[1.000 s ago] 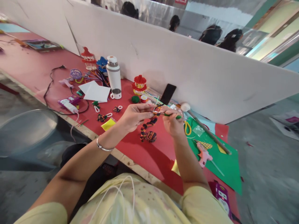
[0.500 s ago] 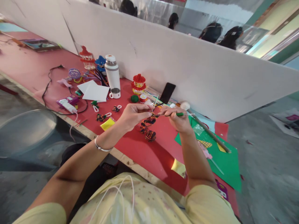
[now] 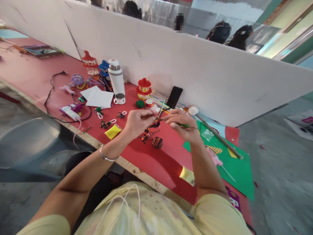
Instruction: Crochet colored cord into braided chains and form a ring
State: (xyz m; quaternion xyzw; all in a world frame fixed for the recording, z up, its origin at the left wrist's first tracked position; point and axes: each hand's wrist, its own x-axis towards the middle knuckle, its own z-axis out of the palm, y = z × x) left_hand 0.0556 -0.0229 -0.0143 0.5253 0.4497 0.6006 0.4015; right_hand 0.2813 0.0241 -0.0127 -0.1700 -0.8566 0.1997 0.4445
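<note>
My left hand (image 3: 138,123) pinches a crocheted strip (image 3: 146,135) of dark multicolour yarn, which hangs below the fingertips. A crochet hook with a green handle (image 3: 184,125) lies in my right hand (image 3: 187,130), its thin end pointing toward the left fingertips. Both hands are close together above the red table; fingers hide where the hook meets the yarn. Beneath them, a ball of the same multicolour yarn (image 3: 157,142) rests on the table, with a strand running up toward the work.
A white flask (image 3: 116,80), a red lantern-like ornament (image 3: 144,87) and a phone (image 3: 174,97) stand along the white partition (image 3: 207,75). Small beaded yarn pieces (image 3: 105,124) and a yellow packet (image 3: 113,132) lie left. A stick (image 3: 217,135) crosses a green sheet (image 3: 241,176) at right.
My right hand has turned and its fingers have spread more along the hook, which now tilts down to the right. The hanging strip has shifted slightly left.
</note>
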